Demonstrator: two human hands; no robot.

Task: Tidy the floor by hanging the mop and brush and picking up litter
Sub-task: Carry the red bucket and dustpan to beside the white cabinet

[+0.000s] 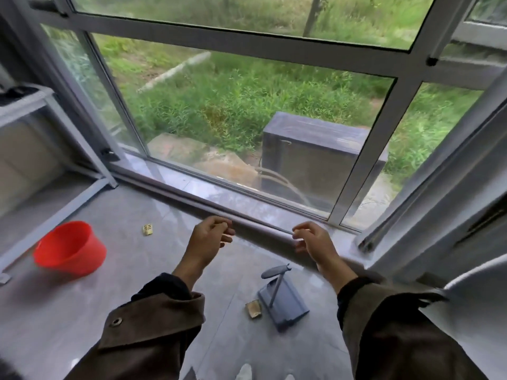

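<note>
A grey-blue brush point(282, 300) with a flat head and a short handle lies on the grey floor tiles below my right forearm. A crumpled tan piece of litter point(253, 309) rests against its left side. A second small pale piece of litter point(148, 229) lies farther away near the window sill. My left hand point(211, 237) and my right hand point(312, 239) hover above the floor in front of the sill, fingers loosely curled and apart, holding nothing. No mop is in view.
A red plastic bucket point(72, 249) stands on the floor at the left. A grey metal shelf frame point(82, 138) rises at the far left. A large floor-level window point(247, 119) spans the front, with an opened sash point(439, 187) at the right.
</note>
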